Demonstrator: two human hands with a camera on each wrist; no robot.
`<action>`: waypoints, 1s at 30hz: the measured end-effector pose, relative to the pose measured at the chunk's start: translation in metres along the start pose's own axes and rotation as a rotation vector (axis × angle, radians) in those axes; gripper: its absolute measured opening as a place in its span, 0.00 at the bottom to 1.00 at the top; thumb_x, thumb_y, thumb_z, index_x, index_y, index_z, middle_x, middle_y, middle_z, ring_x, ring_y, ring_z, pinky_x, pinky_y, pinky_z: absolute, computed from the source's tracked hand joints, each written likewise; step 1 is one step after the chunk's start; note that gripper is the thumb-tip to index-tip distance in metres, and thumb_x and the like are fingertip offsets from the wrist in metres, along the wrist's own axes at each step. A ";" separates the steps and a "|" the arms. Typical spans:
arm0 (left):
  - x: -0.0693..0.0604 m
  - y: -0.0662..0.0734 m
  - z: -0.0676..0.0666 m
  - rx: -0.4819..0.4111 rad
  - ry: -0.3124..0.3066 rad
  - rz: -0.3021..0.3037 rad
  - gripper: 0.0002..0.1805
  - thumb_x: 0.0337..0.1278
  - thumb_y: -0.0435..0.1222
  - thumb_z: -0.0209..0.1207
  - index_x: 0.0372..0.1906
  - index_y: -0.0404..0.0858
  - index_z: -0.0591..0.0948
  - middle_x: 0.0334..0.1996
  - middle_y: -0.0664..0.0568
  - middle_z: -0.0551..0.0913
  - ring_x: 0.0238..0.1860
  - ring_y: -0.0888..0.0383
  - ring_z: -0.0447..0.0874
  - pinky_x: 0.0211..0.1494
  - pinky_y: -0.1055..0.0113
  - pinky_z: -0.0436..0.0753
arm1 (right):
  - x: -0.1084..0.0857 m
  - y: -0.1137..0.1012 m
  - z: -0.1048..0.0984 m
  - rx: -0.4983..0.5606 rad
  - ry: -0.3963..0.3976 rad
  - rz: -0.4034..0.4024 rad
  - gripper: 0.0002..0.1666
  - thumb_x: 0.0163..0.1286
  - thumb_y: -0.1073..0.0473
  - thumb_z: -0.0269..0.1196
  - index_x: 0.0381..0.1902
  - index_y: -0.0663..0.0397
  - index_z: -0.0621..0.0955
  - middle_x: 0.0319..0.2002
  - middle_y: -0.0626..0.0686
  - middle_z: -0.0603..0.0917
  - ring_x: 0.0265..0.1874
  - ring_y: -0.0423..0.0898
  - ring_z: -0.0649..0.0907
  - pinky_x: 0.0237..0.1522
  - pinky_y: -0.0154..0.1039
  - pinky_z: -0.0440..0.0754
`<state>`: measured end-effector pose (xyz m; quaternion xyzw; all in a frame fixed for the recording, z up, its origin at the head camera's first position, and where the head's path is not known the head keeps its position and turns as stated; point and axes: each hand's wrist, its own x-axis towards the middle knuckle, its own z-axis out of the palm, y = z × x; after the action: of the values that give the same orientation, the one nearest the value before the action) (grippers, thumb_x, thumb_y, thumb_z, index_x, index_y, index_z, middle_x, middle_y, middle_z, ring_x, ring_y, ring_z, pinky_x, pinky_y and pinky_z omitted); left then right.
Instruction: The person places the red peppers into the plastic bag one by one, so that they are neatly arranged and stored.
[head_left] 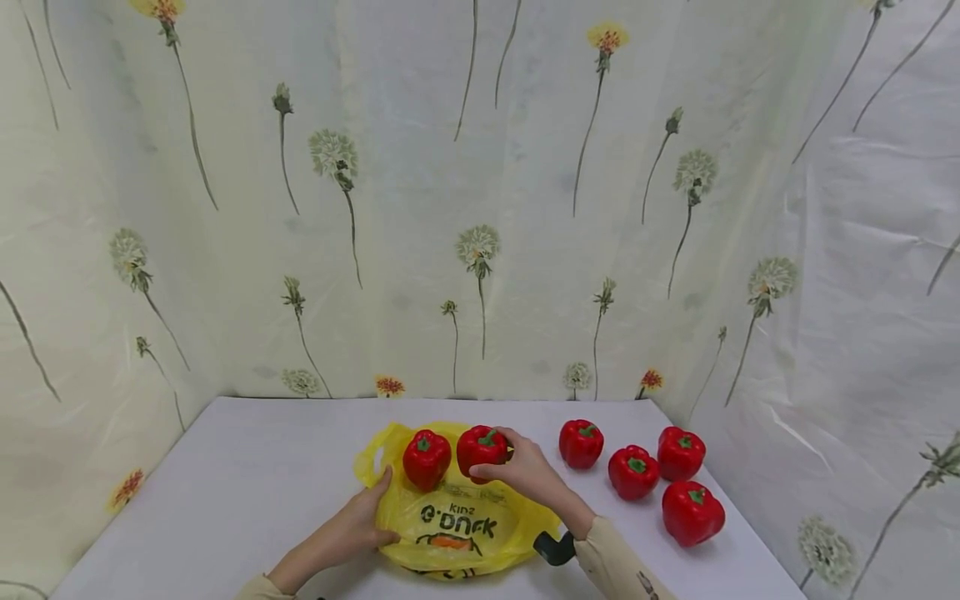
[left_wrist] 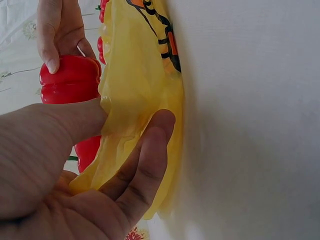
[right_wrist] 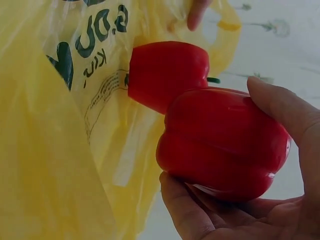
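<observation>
A yellow plastic bag (head_left: 517, 525) with black lettering lies on the table. My left hand (head_left: 358, 517) pinches its left edge, the thumb on the inner side and the fingers (left_wrist: 150, 165) on the outer side. My right hand (head_left: 528, 471) grips a red bell pepper (head_left: 480, 450) with a green stem, thumb on one side and fingers on the other, over the bag's right part. Another red bell pepper (head_left: 427, 460) sits at the bag, to the left of the held one. In the right wrist view the held pepper (right_wrist: 225, 145) partly covers that other pepper (right_wrist: 167, 72).
Several red bell peppers (head_left: 633, 472) stand on the right side of the white table (head_left: 225, 483). A black curved object (head_left: 555, 548) shows at my right wrist. Behind the table hangs a pale curtain (head_left: 405, 317) printed with dandelions.
</observation>
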<state>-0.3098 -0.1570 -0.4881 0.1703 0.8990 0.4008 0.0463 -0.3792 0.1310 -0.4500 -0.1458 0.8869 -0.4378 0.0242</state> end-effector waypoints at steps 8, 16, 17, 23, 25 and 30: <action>0.001 0.002 0.002 -0.018 -0.016 -0.017 0.57 0.40 0.33 0.73 0.72 0.21 0.50 0.71 0.26 0.55 0.69 0.33 0.60 0.67 0.42 0.66 | 0.003 0.000 0.005 -0.008 -0.004 0.005 0.54 0.51 0.36 0.71 0.68 0.60 0.67 0.56 0.58 0.80 0.49 0.50 0.81 0.49 0.46 0.84; -0.001 0.003 0.003 -0.011 -0.010 -0.018 0.57 0.41 0.33 0.73 0.72 0.22 0.50 0.70 0.26 0.56 0.69 0.33 0.60 0.67 0.42 0.66 | 0.003 -0.009 0.006 -0.029 -0.020 0.042 0.52 0.52 0.38 0.72 0.66 0.61 0.68 0.55 0.58 0.81 0.48 0.50 0.81 0.48 0.47 0.84; -0.001 0.003 0.003 -0.008 -0.007 -0.010 0.56 0.41 0.33 0.73 0.72 0.21 0.51 0.70 0.26 0.56 0.69 0.33 0.60 0.67 0.42 0.66 | 0.003 -0.010 0.007 -0.040 -0.025 0.048 0.52 0.52 0.38 0.72 0.66 0.61 0.68 0.55 0.58 0.80 0.48 0.51 0.81 0.48 0.48 0.84; -0.003 0.002 0.003 0.001 0.002 0.022 0.56 0.41 0.33 0.73 0.71 0.20 0.51 0.69 0.25 0.57 0.68 0.32 0.61 0.66 0.41 0.67 | 0.000 -0.016 0.015 -0.072 -0.020 0.080 0.52 0.52 0.43 0.73 0.66 0.65 0.66 0.56 0.62 0.79 0.50 0.54 0.80 0.50 0.50 0.83; -0.003 0.002 0.003 -0.001 -0.001 0.023 0.56 0.41 0.33 0.73 0.71 0.20 0.51 0.69 0.24 0.57 0.67 0.32 0.63 0.66 0.42 0.67 | 0.000 -0.017 0.019 -0.069 -0.004 0.090 0.51 0.52 0.45 0.74 0.66 0.66 0.66 0.56 0.63 0.79 0.50 0.55 0.80 0.50 0.51 0.83; -0.002 0.002 0.004 -0.008 -0.006 0.021 0.56 0.41 0.33 0.73 0.71 0.21 0.51 0.70 0.25 0.56 0.68 0.33 0.62 0.66 0.42 0.67 | 0.000 -0.017 0.030 -0.042 0.036 0.133 0.50 0.53 0.50 0.74 0.65 0.67 0.65 0.55 0.64 0.78 0.49 0.56 0.80 0.49 0.51 0.83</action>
<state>-0.3063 -0.1536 -0.4900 0.1806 0.8953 0.4046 0.0454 -0.3701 0.0983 -0.4547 -0.0792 0.9039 -0.4189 0.0339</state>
